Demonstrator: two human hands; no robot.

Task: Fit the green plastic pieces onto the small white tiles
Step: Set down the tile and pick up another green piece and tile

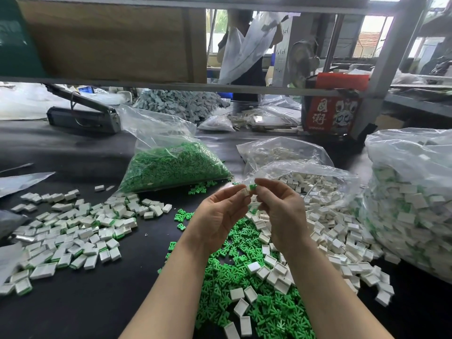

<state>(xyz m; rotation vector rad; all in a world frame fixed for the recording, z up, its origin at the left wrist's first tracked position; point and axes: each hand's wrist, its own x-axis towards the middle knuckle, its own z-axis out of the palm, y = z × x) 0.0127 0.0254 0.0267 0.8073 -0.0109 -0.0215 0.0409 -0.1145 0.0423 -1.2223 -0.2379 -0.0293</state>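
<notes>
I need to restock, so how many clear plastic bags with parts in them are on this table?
4, perhaps more behind. The bag of green pieces sits center back, a flat bag right of it, an open bag of white tiles behind the hands, and a large bag at far right.

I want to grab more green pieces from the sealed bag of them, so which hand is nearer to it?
Left. The left hand is raised just right of and in front of the green bag; the right hand is farther right, nearer the white tiles.
</notes>
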